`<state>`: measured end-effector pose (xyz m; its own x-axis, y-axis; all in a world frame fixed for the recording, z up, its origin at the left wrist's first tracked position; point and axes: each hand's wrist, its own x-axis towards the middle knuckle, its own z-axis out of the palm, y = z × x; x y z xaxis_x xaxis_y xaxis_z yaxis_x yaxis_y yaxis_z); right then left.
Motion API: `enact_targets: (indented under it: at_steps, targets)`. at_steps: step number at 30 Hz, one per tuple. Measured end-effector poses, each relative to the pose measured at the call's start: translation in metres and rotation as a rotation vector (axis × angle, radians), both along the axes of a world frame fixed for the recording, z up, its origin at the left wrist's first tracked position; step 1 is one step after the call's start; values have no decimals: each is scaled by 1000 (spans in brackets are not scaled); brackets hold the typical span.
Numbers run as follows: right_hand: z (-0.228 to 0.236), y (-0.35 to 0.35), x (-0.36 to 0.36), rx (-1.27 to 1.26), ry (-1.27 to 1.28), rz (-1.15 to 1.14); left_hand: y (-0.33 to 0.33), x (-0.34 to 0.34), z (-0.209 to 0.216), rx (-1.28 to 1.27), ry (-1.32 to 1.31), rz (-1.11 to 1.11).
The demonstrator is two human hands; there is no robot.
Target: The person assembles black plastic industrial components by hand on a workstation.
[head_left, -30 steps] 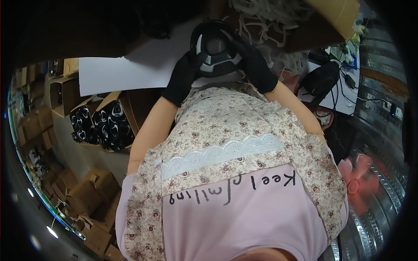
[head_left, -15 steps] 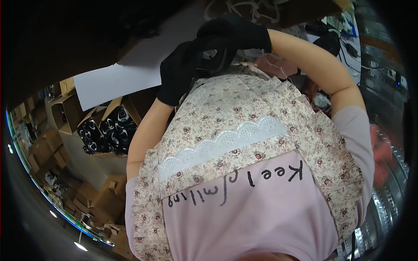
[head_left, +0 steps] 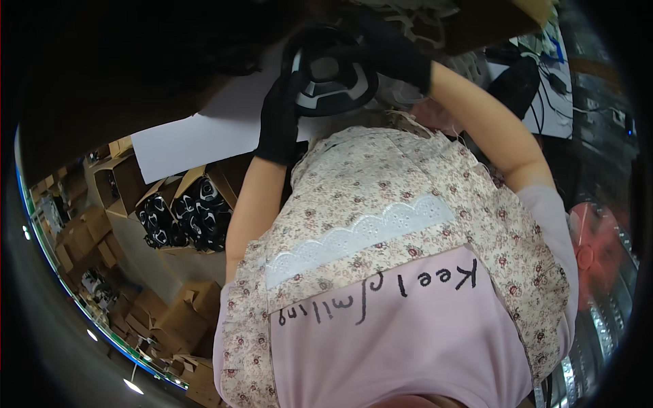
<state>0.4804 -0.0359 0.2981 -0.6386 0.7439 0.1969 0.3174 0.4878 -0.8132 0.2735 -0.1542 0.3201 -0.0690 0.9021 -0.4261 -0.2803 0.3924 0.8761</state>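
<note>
Black-gloved left hand (head_left: 279, 122) and right hand (head_left: 398, 54) grip a round black-and-white part (head_left: 330, 78) between them

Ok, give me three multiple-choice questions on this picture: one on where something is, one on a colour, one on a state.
1. Where is the open carton of black-and-white round parts?
A. on the person's left, below the white sheet
B. on the person's right
C. on top of the apron

2. What colour are the gloves?
A. white
B. black
C. red

3. How is the round black-and-white part held?
A. by the left hand alone
B. lying untouched
C. between both hands

Answers: 1 A, the carton sits left of the left forearm. 2 B, both gloves are black. 3 C, the right hand grips it too.
</note>
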Motion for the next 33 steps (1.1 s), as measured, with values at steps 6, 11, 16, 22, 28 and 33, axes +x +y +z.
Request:
enact_targets:
  at_steps: [6,11,16,22,28,33]
  targets:
    - [40,-58,18,-904,278,-37,-34,-3,40,131,52,-73]
    - [55,-73,9,-1069,393,-67,-54,-6,57,-46,-285,69]
    - [48,-73,6,-1068,307,38,-72,-6,77,116,-72,-16]
    - [42,-84,-9,-1080,302,66,-75,-13,62,-33,-85,347]
    - [47,-72,-35,-727,75,90,-57,-30,70,66,154,98]
    - [59,-45,-32,-747,195,78,-59,-13,68,218,-65,246]
